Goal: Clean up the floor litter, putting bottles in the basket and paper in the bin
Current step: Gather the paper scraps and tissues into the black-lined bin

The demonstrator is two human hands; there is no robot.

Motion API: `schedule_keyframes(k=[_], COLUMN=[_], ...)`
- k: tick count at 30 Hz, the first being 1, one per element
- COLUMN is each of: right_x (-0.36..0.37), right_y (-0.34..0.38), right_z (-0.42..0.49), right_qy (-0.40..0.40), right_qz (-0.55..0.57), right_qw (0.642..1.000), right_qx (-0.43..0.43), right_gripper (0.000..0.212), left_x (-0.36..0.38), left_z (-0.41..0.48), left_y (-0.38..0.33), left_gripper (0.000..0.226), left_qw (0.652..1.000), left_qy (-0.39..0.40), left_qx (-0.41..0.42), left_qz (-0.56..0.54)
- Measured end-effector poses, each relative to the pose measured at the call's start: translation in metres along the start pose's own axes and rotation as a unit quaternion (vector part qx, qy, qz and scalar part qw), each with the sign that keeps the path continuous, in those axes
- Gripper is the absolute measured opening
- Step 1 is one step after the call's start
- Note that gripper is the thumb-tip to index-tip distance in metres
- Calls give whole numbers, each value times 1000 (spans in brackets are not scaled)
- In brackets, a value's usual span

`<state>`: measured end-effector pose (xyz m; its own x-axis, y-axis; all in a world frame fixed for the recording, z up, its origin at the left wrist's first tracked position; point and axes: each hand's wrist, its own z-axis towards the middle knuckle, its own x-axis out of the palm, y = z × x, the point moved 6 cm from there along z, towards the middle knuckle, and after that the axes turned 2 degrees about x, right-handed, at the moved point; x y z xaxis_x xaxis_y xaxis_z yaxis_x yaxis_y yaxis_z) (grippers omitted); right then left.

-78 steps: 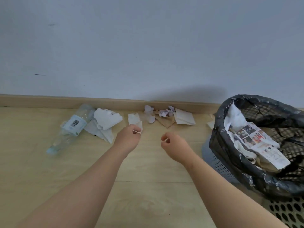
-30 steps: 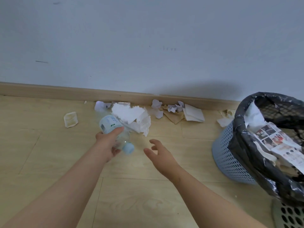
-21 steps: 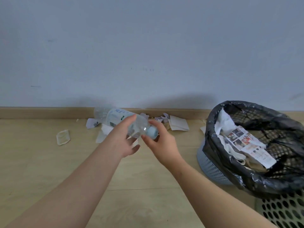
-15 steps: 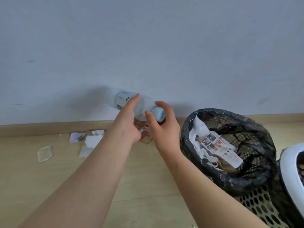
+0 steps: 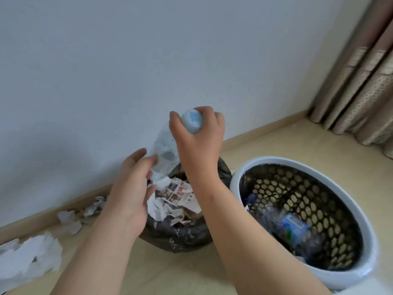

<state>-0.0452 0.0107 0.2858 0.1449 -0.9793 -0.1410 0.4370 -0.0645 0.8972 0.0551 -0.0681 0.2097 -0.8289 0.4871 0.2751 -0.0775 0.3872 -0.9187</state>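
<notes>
My right hand (image 5: pixel 197 143) grips a clear plastic bottle (image 5: pixel 164 150) round its neck, just under the light-blue cap (image 5: pixel 192 121). The bottle hangs cap-up and tilted over the bin with the black bag (image 5: pixel 180 237). That bin is filled with crumpled paper (image 5: pixel 176 199). My left hand (image 5: pixel 131 186) is just left of the bottle's lower end with relaxed fingers, the fingertips at or against it. To the right stands the white-rimmed perforated basket (image 5: pixel 319 165) with several plastic bottles (image 5: pixel 293 226) inside.
White crumpled paper (image 5: pixel 27 260) lies on the wooden floor at the lower left. Smaller paper scraps (image 5: pixel 70 218) sit along the skirting board. A patterned curtain (image 5: pixel 361 81) hangs in the right corner, beyond the basket.
My left hand picked the bottle off the floor and my right hand took its cap end. The bottle rose to the right over the bin and my left hand loosened. The basket came into view.
</notes>
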Motion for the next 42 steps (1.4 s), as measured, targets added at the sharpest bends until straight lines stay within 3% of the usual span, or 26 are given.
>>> schedule_keyframes(k=[5,12,15,17,20,24,27,30,32,36,42], right_x=[-67,-160,-157,-137,-113,-109,-114,-103,-80,0,94], right_y=[7,6,-31,-74,-144,-177,-163,-118,-84,-40,-52], right_z=[35,70,74,65,39,24,37,45,42,6,-62], right_qy=[-36,-86,-1,111,233,235,154,68,55,161,342], right_qz=[-46,-167,-297,-360,-407,-443,-474,-427,-379,-249,-175], right_qw=[998,981,950,914,852,820,836,892,923,952,923], right_qx=[16,37,92,153,233,276,228,129,35,-73,-10], right_gripper=[22,15,21,28,19,29,32,32,28,21,18], left_x=[45,90,99,96,89,74,63,54,47,16,-58], left_z=[-24,-58,-64,-63,-58,-46,-34,-23,-17,-1,31], left_y=[23,54,73,79,80,75,70,62,57,43,12], left_gripper=[23,29,25,25,25,18,17,18,17,14,28], left_qw=[987,958,949,949,948,957,966,973,978,986,981], left_qy=[149,264,275,264,251,220,186,161,142,92,-7], left_qx=[-10,-12,-27,-36,-31,-40,-41,-39,-42,-43,44], left_qz=[55,114,152,170,194,186,173,159,149,134,190])
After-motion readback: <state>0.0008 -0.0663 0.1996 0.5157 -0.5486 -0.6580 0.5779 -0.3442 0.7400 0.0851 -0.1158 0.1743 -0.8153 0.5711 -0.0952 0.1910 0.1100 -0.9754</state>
